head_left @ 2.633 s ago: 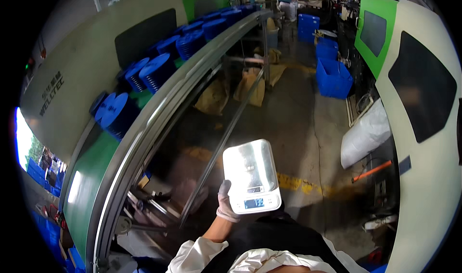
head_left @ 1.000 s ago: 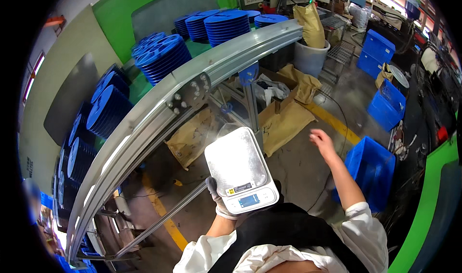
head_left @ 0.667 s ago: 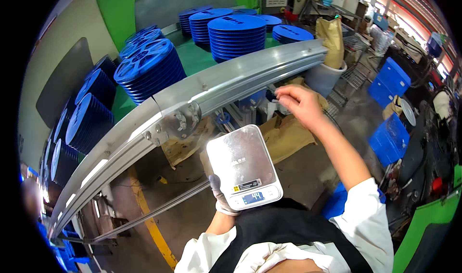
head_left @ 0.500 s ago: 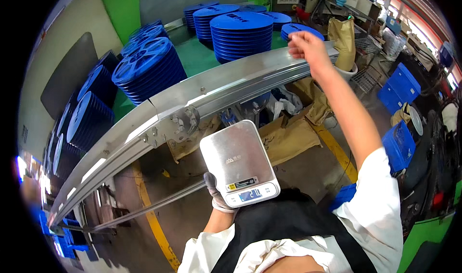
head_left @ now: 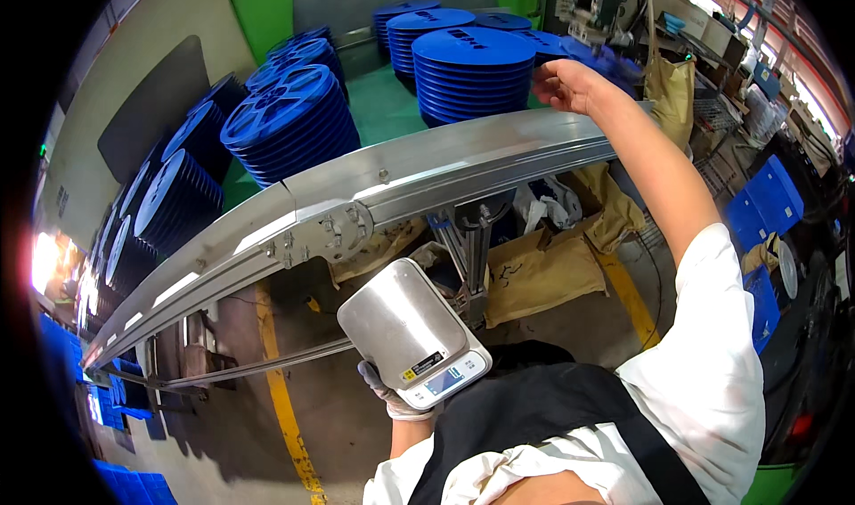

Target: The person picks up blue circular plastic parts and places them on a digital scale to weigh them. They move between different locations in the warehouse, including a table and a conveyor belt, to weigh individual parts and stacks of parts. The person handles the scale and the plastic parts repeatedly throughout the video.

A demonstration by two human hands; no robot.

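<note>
The scale [head_left: 412,334] sits low in the middle of the view, carried in front of the person's chest. It is a flat rectangular thing with a bare steel plate and a white edge with a small display at the end closest to the body. Its long axis runs on a slant, the display end pointing down and to the right toward the person, the far end pointing up and to the left toward the metal rail [head_left: 356,202]. The plate faces up and tilts a little.

The left hand [head_left: 390,396], in a pale glove, is under the near left corner of the scale, fingers curled up around its edge, so that grip is closed on the scale.

The right hand [head_left: 570,85] is bare and stretched far out over the rail, touching or almost touching the right rim of the nearest stack of blue discs [head_left: 472,73]. Its fingers are bent but apart, and I cannot tell whether they have hold of a disc.

More stacks of blue discs [head_left: 285,122] stand on the green tabletop [head_left: 387,109] behind the rail, running off to the left. Below the rail lie brown paper sacks [head_left: 543,269] on the floor, and blue crates [head_left: 757,211] stand off to the right.
</note>
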